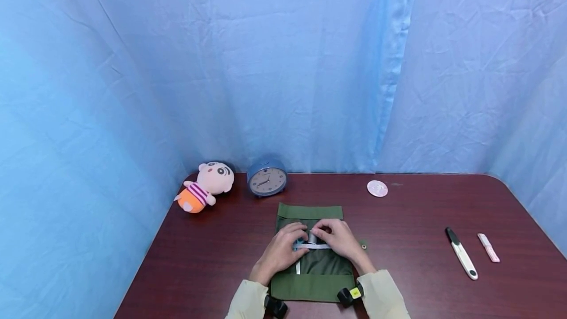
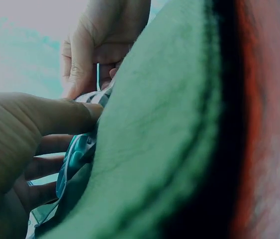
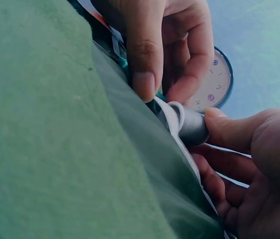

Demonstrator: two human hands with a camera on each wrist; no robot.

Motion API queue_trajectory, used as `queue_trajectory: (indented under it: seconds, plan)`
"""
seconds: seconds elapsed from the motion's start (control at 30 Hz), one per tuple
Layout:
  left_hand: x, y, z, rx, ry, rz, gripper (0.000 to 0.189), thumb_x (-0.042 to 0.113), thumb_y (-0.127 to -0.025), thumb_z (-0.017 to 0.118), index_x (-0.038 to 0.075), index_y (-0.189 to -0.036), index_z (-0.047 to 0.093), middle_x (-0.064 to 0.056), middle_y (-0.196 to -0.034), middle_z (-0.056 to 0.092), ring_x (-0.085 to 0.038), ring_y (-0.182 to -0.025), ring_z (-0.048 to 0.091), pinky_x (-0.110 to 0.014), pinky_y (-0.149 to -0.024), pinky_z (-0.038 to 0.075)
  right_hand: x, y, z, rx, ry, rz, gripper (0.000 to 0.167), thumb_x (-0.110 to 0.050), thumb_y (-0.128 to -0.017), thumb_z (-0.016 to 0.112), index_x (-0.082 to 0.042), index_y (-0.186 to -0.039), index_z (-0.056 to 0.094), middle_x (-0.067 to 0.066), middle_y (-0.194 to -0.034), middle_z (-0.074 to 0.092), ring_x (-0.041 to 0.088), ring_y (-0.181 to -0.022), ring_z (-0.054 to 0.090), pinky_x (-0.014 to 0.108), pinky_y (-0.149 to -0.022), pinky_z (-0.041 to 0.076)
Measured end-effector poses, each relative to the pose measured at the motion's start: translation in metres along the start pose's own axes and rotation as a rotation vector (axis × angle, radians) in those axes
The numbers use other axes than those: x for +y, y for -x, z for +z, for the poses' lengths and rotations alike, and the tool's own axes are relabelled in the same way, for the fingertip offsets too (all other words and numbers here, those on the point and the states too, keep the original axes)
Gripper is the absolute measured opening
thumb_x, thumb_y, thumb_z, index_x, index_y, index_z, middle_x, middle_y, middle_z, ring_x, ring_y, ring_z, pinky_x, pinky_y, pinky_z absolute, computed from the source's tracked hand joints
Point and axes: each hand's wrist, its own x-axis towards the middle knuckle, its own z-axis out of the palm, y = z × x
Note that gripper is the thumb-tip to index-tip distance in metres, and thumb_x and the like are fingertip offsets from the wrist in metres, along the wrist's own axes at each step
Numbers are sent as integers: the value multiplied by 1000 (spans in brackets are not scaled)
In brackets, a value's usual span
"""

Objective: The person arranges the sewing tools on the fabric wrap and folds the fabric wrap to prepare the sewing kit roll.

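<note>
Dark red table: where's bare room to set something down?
Left of the open green fabric pouch, in front of the striped plush doll; also between pouch and slim black-and-white tool. Crowded: the pouch's middle, where the left hand and right hand flank a grey cylinder.

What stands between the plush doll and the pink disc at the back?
A blue clock stands between the doll and the disc; the head view shows it.

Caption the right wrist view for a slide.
Right hand pinches a grey cylinder at a white strap on green fabric, left hand beside it, clock behind.
</note>
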Motion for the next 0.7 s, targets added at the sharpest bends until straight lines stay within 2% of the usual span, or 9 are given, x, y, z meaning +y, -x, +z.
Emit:
queue_trajectory:
  seconds: [0.2, 0.47, 0.7]
  plan:
    - [1, 0, -1, 0, -2, -10, 18, 16, -83, 81, 11, -98, 72, -9, -125, 71, -25, -123, 64, -38, -106, 52, -2, 0, 1, 20, 15, -11, 9, -22, -93, 70, -20, -88, 78, -4, -83, 75, -5, -67, 55, 18, -63, 45]
    - [0, 0, 0, -6, -20, 1, 20, 19, -83, 82, 12, -99, 73, -9, -126, 71, -26, -124, 64, -38, -106, 52, -1, 0, 0, 80, -84, 77, 7, -23, -89, 76, -16, -88, 78, 1, -82, 75, 2, -69, 66, 19, -64, 52]
    - [-1, 0, 0, -6, -11, -23, 25, 18, -82, 83, 11, -104, 72, -10, -127, 70, -26, -126, 62, -39, -107, 52, 1, 1, -1, 52, -96, 18, 7, -24, -87, 78, -17, -87, 77, 2, -87, 76, 0, -73, 67, 19, -66, 54]
